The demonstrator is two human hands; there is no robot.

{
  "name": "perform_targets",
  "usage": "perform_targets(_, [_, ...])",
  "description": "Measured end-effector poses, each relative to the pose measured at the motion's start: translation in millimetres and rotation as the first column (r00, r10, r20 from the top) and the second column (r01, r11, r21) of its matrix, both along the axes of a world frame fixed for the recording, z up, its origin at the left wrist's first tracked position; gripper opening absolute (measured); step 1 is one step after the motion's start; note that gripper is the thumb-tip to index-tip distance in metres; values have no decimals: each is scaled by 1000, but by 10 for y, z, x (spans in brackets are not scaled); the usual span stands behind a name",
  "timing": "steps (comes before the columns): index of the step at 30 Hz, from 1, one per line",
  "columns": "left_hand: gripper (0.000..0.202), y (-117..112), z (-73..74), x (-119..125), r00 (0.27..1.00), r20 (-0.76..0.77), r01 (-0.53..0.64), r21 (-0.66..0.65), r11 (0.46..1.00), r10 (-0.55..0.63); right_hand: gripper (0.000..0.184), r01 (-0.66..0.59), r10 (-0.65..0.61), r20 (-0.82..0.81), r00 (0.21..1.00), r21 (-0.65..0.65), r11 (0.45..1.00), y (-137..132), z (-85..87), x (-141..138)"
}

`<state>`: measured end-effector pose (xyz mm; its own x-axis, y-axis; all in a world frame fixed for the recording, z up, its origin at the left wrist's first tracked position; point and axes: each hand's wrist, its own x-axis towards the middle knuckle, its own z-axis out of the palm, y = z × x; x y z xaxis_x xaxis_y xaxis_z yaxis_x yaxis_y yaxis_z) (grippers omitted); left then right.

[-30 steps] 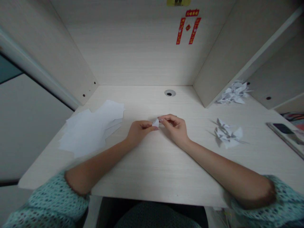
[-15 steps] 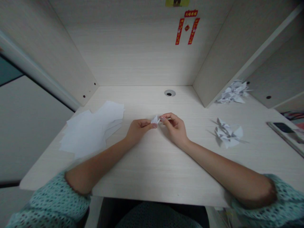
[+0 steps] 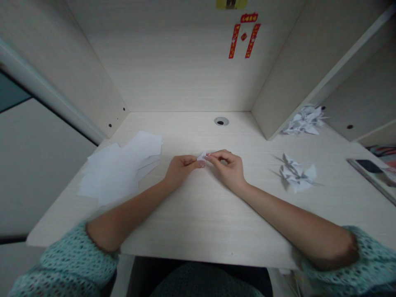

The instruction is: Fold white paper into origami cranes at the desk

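Note:
A small folded white paper (image 3: 201,156), likely an origami crane by its points, is held over the middle of the desk. My left hand (image 3: 183,168) pinches its left side between thumb and fingers. From the right, my right hand (image 3: 228,165) closes thumb and forefinger on its other end. The fingertips hide much of the paper. Several folded paper cranes (image 3: 298,173) lie in a small heap to the right of my right hand. Loose white paper sheets (image 3: 120,169) are spread in an overlapping pile left of my left hand.
A larger heap of folded white paper (image 3: 305,120) lies by the upright partition (image 3: 284,82) at the back right. A flat phone-like object (image 3: 369,166) rests near the right side. A round cable hole (image 3: 221,121) sits at the back of the desk (image 3: 185,231).
My right hand has shifted slightly left and its fingertips now overlap the right end of the folded paper. The paper's raised point shows less. My left hand stays in place.

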<state>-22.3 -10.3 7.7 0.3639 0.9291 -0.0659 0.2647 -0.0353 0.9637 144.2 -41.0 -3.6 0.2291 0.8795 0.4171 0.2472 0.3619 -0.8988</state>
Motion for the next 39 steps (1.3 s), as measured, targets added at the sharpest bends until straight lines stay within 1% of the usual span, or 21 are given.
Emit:
perform_targets(4, [38,2,-5,12,1000,4,-23,16,1000,23,10,41,-43,78,996,30,999,-14,19,2])
perform_targets(7, [36,1,0,25,999,27,-46,29,999,45,14,59,-59,87,994,6,998,-5,17,3])
perform_targets(12, [35,-26,39,53,991,93,-102,18,995,100,21,66,-62,56,997,-67,996,10,3,0])
perform_targets(17, [37,-54,81,76,980,115,-160,-12,987,161,22,52,-49,38,998,-80,995,-3,7,-8])
perform_targets(22, [37,-59,65,62,975,130,-187,41,981,180,23,17,-17,2,1000,-85,996,-7,22,-17])
perform_targets(25, [35,-48,49,53,969,160,-198,47,979,189,24,-12,8,-36,999,-100,995,-5,30,-25])
perform_targets(27, [34,-36,38,49,966,182,-195,37,980,185,24,-28,22,-60,998,-102,994,-2,33,-27])
perform_targets(29, [33,-25,21,45,970,188,-158,20,987,151,24,-36,28,-80,996,-102,994,5,31,-23])
perform_targets(33, [35,-17,-17,29,992,107,-73,4,997,72,22,-47,33,-117,993,-121,992,30,16,-2])
perform_targets(36, [37,-18,-29,22,997,35,-63,27,998,62,21,-61,42,-144,989,-134,989,44,4,7])
perform_targets(39, [36,-16,-30,26,996,59,-62,27,998,60,21,-70,51,-146,988,-126,990,47,-5,3])
